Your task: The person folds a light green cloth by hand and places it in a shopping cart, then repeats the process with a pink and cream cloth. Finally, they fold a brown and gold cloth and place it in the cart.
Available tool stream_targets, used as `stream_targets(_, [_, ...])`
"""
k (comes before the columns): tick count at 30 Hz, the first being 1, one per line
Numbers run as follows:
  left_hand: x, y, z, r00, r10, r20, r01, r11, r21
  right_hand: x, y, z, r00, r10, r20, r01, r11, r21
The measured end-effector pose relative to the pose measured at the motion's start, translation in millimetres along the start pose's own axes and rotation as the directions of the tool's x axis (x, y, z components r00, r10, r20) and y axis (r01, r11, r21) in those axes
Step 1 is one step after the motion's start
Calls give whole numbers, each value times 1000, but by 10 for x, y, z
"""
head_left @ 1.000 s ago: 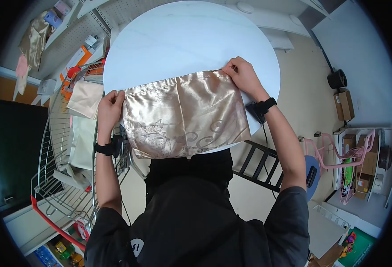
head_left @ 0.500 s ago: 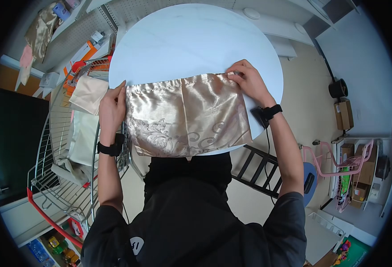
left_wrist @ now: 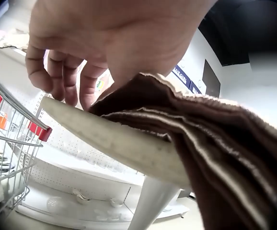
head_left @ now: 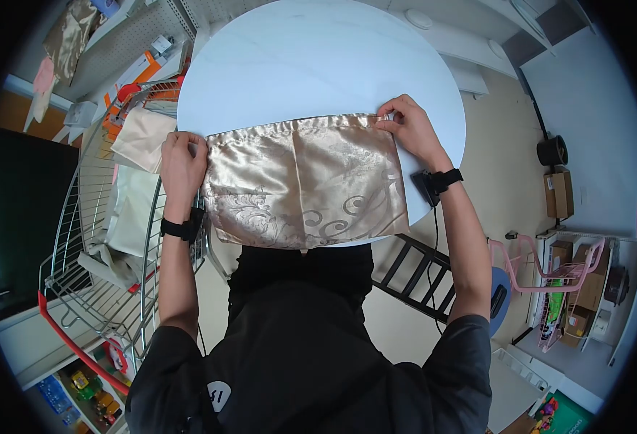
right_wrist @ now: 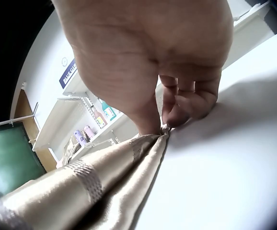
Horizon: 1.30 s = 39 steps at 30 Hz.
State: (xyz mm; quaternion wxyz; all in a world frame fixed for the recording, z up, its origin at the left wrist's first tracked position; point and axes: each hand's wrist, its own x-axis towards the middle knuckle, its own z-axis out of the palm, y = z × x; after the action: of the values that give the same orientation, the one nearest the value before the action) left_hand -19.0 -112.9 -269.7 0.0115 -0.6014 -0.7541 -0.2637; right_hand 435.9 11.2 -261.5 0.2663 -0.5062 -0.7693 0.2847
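Note:
A shiny gold satin cloth (head_left: 304, 181), folded in layers with a grey scroll pattern, lies over the near edge of the round white table (head_left: 318, 65). In the head view my left hand (head_left: 183, 166) is at its far left corner. The left wrist view shows that thumb and index finger (left_wrist: 88, 88) close together at the corner, over the table rim, with the cloth's layered edges hanging beside them. My right hand (head_left: 414, 130) pinches the far right corner between thumb and fingertips (right_wrist: 179, 117), right on the tabletop. The cloth's near edge hangs toward my lap.
A wire shopping cart (head_left: 72, 239) holding pale folded cloths (head_left: 134, 213) stands against the table's left side. A black ladder-like frame (head_left: 412, 267) is below the table at right. Farther right is a pink wire basket (head_left: 543, 267). Shelves line the back.
The right fingers have uncurled somewhat and now pinch the cloth's corner, slightly farther right. The left hand stays at its corner with its fingers more bent. The cloth's top edge lies a little flatter.

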Motion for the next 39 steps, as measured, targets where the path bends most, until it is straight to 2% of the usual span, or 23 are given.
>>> stream_targets(3, [-22,84,-32,1000,13,-26,-12,1000,13,19,38,13,1000,7,-5,-8,999,-36])
stream_targets(6, [-6,182,-95,976,173,-129,-180,983,-46,32,54,7,1000,-1,-2,0,998,-57])
stream_targets(9, [-8,221,-156,980,184,72,-178,981,-78,42,45,-7,1000,24,-19,-25,999,-20])
stream_targets(18, [118,139,-69,986,141,92,-127,982,-136,191,-53,-57,980,196,19,-194,977,-94])
stream_targets(21, [194,114,-28,985,138,102,-121,980,-156,245,-39,-71,981,190,27,-185,973,-137])
stream_targets(24, [260,123,-40,981,102,168,-78,986,-147,280,-64,-57,981,185,63,-169,964,-205])
stream_targets(25, [283,125,-44,976,143,165,-123,985,-125,299,-66,-58,981,182,68,-163,962,-221])
stream_targets(27, [304,109,-60,961,223,166,-212,974,-78,304,-64,-31,981,177,79,-152,956,-251])
stream_targets(30, [396,101,-88,939,254,234,-220,962,-160,285,-19,-7,994,88,64,-66,956,-287])
stream_targets(33, [467,145,-126,892,357,279,-340,934,-108,212,-103,-63,997,-72,26,77,928,-365])
stream_targets(36, [624,136,-52,842,237,484,-243,969,-53,220,-160,-61,983,-68,172,129,921,-367])
stream_targets(39, [784,119,-51,749,231,621,-216,971,-101,288,-152,-52,964,55,261,21,960,-281])
